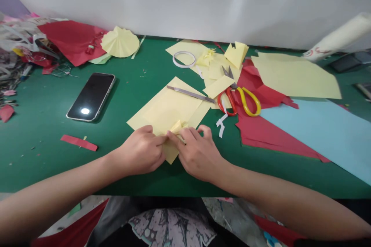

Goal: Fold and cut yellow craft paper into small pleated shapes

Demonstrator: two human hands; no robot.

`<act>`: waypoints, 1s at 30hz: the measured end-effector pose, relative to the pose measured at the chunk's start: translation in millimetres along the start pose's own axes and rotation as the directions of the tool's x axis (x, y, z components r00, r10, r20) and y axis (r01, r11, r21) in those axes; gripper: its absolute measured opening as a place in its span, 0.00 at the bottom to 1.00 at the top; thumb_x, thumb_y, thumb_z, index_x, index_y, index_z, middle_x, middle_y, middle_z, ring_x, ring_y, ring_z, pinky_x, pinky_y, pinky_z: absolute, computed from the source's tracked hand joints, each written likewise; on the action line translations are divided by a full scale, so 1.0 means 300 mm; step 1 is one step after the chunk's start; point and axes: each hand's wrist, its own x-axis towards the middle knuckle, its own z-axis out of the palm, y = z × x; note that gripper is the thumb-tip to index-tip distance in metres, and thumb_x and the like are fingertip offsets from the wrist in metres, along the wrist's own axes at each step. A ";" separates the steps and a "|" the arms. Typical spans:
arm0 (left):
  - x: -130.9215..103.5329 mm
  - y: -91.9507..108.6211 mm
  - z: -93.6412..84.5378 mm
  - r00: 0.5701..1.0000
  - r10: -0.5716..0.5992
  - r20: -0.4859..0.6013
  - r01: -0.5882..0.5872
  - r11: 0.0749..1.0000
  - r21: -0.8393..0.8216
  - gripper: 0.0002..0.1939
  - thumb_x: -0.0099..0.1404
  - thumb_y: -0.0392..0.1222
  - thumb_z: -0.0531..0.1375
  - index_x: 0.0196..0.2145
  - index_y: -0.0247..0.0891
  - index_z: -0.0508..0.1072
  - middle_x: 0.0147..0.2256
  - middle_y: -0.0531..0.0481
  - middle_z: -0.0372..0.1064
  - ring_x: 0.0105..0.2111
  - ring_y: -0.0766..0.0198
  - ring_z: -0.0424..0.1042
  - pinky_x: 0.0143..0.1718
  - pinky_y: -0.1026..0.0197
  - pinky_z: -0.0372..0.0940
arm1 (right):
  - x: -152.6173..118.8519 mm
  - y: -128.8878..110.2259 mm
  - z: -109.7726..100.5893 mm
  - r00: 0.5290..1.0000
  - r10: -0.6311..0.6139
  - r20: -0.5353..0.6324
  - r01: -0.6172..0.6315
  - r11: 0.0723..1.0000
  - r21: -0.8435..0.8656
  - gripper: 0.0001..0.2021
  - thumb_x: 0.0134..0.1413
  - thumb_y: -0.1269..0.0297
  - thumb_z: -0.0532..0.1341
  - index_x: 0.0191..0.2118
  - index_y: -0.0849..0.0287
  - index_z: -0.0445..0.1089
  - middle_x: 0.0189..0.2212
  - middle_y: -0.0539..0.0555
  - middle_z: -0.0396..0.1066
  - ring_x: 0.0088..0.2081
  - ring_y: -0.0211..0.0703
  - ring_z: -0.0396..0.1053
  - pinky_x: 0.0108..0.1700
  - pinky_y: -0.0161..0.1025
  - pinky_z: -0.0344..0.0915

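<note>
A small folded piece of pale yellow paper (176, 126) is pinched between my two hands, over a pale yellow sheet (156, 108) that lies on the green table. My left hand (142, 148) is closed, its fingertips at the left end of the folded paper. From the other side, my right hand (198, 152) has its thumb and fingers closed on the same piece, hiding much of it. Slim metal tweezers (191, 93) lie across the sheet's upper right part. To the right rest scissors (242, 96) with one red and one yellow handle loop.
A phone (92, 96) lies left of the sheet, with a red paper strip (79, 142) nearer me. Behind are a tape roll (184, 60), yellow scraps and a pleated yellow paper round (120, 42). Red paper (269, 135) and a blue sheet (321, 131) cover the right side.
</note>
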 end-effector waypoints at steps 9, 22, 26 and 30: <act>-0.007 0.001 -0.002 0.999 0.040 0.003 -0.040 0.999 0.013 0.13 0.56 0.35 0.49 0.19 0.35 0.69 0.28 0.49 0.70 0.17 0.71 0.60 0.21 0.60 0.53 | 0.005 -0.007 0.017 0.990 0.102 0.094 -0.098 0.994 -0.045 0.21 0.52 0.70 0.47 0.52 0.74 0.56 0.32 0.60 0.63 0.33 0.46 0.57 0.34 0.46 0.46; -0.021 0.070 -0.010 0.989 -0.109 -0.104 0.119 0.988 0.094 0.13 0.53 0.31 0.49 0.18 0.34 0.69 0.24 0.47 0.70 0.15 0.69 0.62 0.15 0.62 0.54 | 0.010 -0.010 0.000 0.990 0.081 0.115 -0.064 0.988 -0.139 0.18 0.51 0.74 0.47 0.47 0.74 0.63 0.32 0.61 0.67 0.33 0.46 0.59 0.39 0.49 0.48; -0.022 0.079 -0.005 0.978 -0.131 -0.163 0.148 0.985 0.092 0.14 0.54 0.31 0.49 0.16 0.33 0.69 0.27 0.44 0.71 0.17 0.68 0.64 0.16 0.62 0.55 | 0.013 -0.015 -0.005 0.992 0.097 0.083 -0.083 0.983 -0.164 0.16 0.52 0.73 0.47 0.43 0.72 0.67 0.33 0.62 0.68 0.31 0.45 0.60 0.40 0.49 0.48; -0.015 0.070 -0.011 0.970 -0.146 -0.192 0.159 0.986 0.056 0.15 0.56 0.32 0.50 0.15 0.34 0.68 0.21 0.49 0.69 0.17 0.69 0.64 0.17 0.62 0.54 | 0.017 0.008 0.013 0.997 0.081 -0.006 -0.081 0.988 -0.135 0.13 0.52 0.73 0.49 0.34 0.67 0.70 0.27 0.57 0.67 0.28 0.42 0.60 0.40 0.47 0.47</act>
